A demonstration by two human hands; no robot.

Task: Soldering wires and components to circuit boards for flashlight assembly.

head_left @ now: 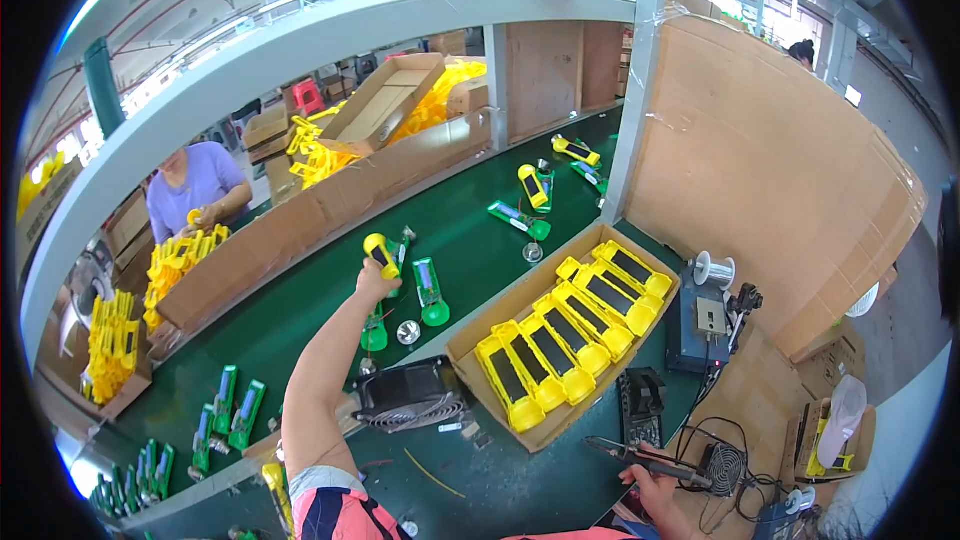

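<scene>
My left hand [374, 285] reaches far out over the green belt, its fingers closed on a yellow lamp housing [381, 252] with a dark panel. Right beside it lie green lamp parts [429, 290] and a shiny round reflector [408, 332]. Low on the right, my right hand [655, 492] grips a soldering iron [690, 472], whose tip points left toward a black stand [641, 405]. Between my hands stands an open cardboard tray [465, 365] with several yellow housings [553, 348], dark panels facing up, laid side by side.
A black fan [408, 390] sits left of the tray. Solder wire on a spool [713, 270] and a soldering station [700, 318] stand at right, with loose cables. More green parts [222, 410] lie left on the belt. Beyond a cardboard barrier [330, 210], a person [197, 185] handles yellow parts.
</scene>
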